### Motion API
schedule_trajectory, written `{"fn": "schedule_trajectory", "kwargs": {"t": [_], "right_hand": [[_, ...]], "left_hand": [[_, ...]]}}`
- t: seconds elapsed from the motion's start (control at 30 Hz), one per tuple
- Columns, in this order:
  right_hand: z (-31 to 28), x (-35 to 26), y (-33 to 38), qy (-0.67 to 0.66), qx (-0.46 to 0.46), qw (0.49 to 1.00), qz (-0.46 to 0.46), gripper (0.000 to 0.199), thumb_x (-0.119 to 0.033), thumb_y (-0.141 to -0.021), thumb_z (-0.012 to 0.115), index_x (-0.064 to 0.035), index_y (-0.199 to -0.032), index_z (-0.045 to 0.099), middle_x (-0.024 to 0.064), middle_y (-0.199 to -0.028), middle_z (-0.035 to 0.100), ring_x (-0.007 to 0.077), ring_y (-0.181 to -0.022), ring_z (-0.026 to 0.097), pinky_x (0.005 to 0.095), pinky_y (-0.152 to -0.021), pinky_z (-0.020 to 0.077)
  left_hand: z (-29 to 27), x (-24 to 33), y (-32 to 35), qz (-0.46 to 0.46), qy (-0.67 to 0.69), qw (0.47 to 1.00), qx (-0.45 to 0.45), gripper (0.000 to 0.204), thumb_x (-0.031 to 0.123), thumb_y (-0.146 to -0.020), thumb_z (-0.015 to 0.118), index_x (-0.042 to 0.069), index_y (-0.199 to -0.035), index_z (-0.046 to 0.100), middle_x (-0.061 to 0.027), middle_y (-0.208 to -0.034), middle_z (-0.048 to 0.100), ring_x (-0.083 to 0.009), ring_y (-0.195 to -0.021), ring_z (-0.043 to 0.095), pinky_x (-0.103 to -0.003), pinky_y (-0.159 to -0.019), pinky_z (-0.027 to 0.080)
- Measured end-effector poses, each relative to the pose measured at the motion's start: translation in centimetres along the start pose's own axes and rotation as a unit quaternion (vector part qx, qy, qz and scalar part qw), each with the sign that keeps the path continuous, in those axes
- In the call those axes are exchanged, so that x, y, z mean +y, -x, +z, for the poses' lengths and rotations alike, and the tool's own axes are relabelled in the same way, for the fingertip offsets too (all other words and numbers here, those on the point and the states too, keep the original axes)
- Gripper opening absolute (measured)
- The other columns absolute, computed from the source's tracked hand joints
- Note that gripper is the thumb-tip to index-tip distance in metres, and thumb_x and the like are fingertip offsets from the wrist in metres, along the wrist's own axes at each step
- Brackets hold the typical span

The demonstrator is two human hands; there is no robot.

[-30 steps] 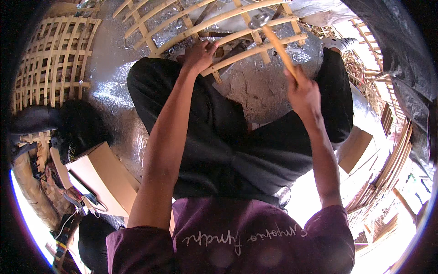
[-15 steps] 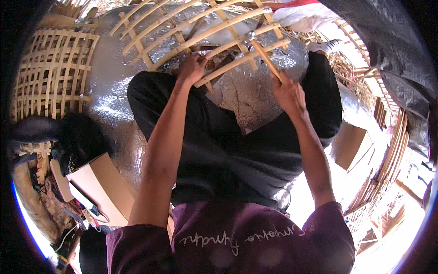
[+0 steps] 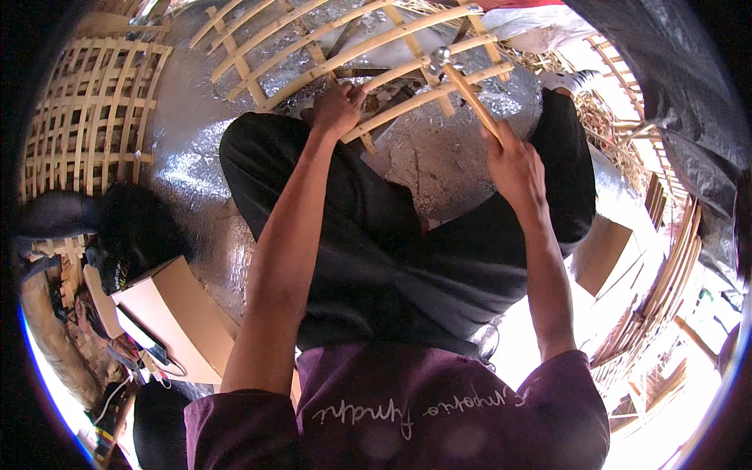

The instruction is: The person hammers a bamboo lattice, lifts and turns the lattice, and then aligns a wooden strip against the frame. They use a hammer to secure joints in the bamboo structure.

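Note:
A lattice of crossed bamboo strips point(image 3: 381, 41) lies ahead of my folded legs, its near corner over my lap. My left hand point(image 3: 338, 110) is closed on the end of one strip at the lattice's near side. My right hand point(image 3: 517, 163) grips the wooden handle of a hammer point(image 3: 472, 103). The hammer's metal head is over a crossing of strips near the right side of the lattice; whether it touches the bamboo I cannot tell. Any nail there is too small to make out.
Shiny silver sheeting point(image 3: 188, 168) covers the ground. A woven bamboo panel point(image 3: 90, 117) stands at the left, above a cardboard box point(image 3: 180, 313). Another box point(image 3: 603, 254) sits at the right, near stacked bamboo strips point(image 3: 654, 294). Dark plastic sheeting point(image 3: 674, 86) hangs at the upper right.
My right hand and the hammer are slightly farther right, with the hammer head still near the same crossing. The lattice sits slightly more to the right in view. My left hand keeps its hold.

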State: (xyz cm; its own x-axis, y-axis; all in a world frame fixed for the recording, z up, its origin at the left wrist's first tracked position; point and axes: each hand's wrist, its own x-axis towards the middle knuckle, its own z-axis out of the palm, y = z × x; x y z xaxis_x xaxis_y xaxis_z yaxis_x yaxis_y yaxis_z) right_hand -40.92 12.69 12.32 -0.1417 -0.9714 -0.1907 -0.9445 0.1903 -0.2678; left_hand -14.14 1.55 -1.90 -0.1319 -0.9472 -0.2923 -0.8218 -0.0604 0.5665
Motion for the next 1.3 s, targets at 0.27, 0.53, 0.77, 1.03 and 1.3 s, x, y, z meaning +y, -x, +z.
{"fn": "schedule_trajectory", "kwargs": {"t": [0.27, 0.53, 0.77, 1.03, 1.3], "right_hand": [[2.8, -0.6, -1.0, -0.004, -0.001, 1.000, 0.012, 0.027, -0.038, -0.097, 0.049, -0.0113, -0.104, 0.053, 0.0245, -0.070, 0.064, 0.0472, -0.068, 0.063, 0.0564, -0.057, 0.0502], [-1.5, -0.5, 1.4, 0.004, -0.006, 0.999, 0.041, 0.025, -0.035, -0.098, 0.050, -0.0106, -0.103, 0.053, 0.0210, -0.075, 0.066, 0.0436, -0.072, 0.064, 0.0541, -0.062, 0.0505], [1.5, -1.6, -1.9, -0.002, -0.022, 0.999, 0.031, 0.024, -0.033, -0.098, 0.048, -0.0097, -0.103, 0.054, 0.0236, -0.077, 0.065, 0.0437, -0.075, 0.065, 0.0537, -0.063, 0.0495], [-0.1, 1.2, 2.0, -0.069, 0.055, 0.995, -0.040, 0.025, -0.034, -0.097, 0.053, -0.0097, -0.103, 0.055, 0.0195, -0.078, 0.066, 0.0428, -0.071, 0.065, 0.0535, -0.059, 0.0507], [-2.2, -1.2, 1.3, -0.033, 0.036, 0.998, -0.034, 0.025, -0.031, -0.097, 0.054, -0.0065, -0.100, 0.055, 0.0227, -0.070, 0.062, 0.0427, -0.066, 0.064, 0.0509, -0.053, 0.0475]], "left_hand": [[-0.4, -1.0, -0.8, -0.005, -0.018, 1.000, -0.015, 0.074, 0.066, -0.093, 0.039, 0.000, -0.121, 0.060, -0.0239, -0.109, 0.065, -0.0387, -0.102, 0.063, -0.047, -0.089, 0.049], [-0.6, 0.2, -0.2, -0.025, -0.011, 0.998, -0.048, 0.070, 0.063, -0.093, 0.040, 0.001, -0.120, 0.059, -0.0229, -0.109, 0.066, -0.0386, -0.103, 0.063, -0.046, -0.090, 0.049], [0.8, -1.7, -0.8, -0.013, -0.007, 1.000, 0.018, 0.061, 0.058, -0.094, 0.042, 0.004, -0.113, 0.063, -0.0219, -0.102, 0.067, -0.0398, -0.098, 0.063, -0.046, -0.085, 0.050], [0.8, -0.9, -0.3, -0.021, -0.041, 0.998, 0.042, 0.071, 0.062, -0.092, 0.044, -0.002, -0.116, 0.062, -0.0228, -0.107, 0.066, -0.0396, -0.099, 0.063, -0.046, -0.084, 0.051], [-0.2, -0.5, 0.2, -0.008, -0.022, 0.999, 0.023, 0.069, 0.060, -0.093, 0.044, 0.000, -0.120, 0.061, -0.0264, -0.115, 0.062, -0.0406, -0.106, 0.060, -0.046, -0.092, 0.048]]}}
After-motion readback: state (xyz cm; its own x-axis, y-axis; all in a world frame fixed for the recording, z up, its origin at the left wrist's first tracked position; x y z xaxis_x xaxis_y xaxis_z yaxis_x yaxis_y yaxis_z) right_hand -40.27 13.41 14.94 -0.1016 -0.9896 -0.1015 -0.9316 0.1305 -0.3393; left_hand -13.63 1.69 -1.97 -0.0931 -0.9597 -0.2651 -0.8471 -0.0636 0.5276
